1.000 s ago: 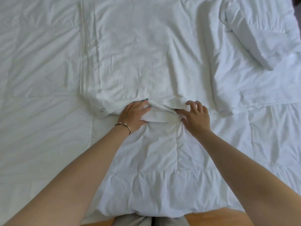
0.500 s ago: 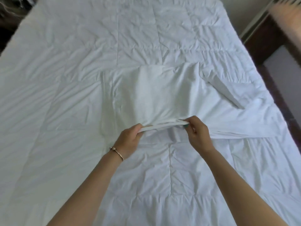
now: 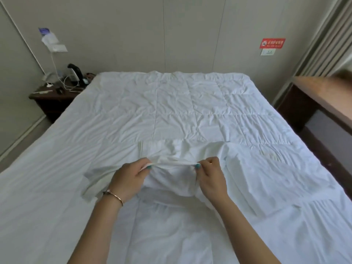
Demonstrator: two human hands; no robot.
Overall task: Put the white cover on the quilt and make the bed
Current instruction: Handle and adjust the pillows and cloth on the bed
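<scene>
A white quilt (image 3: 171, 107) with stitched squares lies spread over the whole bed. On its near half rests the white cover (image 3: 251, 168), folded and bunched. My left hand (image 3: 129, 178), with a gold bracelet on the wrist, pinches the cover's near edge between thumb and fingers. My right hand (image 3: 211, 174) pinches the same edge a short way to the right. The edge is lifted off the quilt and stretched taut between the two hands, and the cloth below it hangs in a loose fold.
A dark nightstand (image 3: 55, 98) with a kettle, cables and small items stands at the bed's far left. A dark wooden desk (image 3: 320, 103) runs along the right side. A curtain (image 3: 331, 40) hangs in the far right corner. The wall (image 3: 171, 35) backs the bed's head.
My hands went from pressing on the cover's edge to pinching it and raising it off the quilt. My view tilted up from the bed to the far wall.
</scene>
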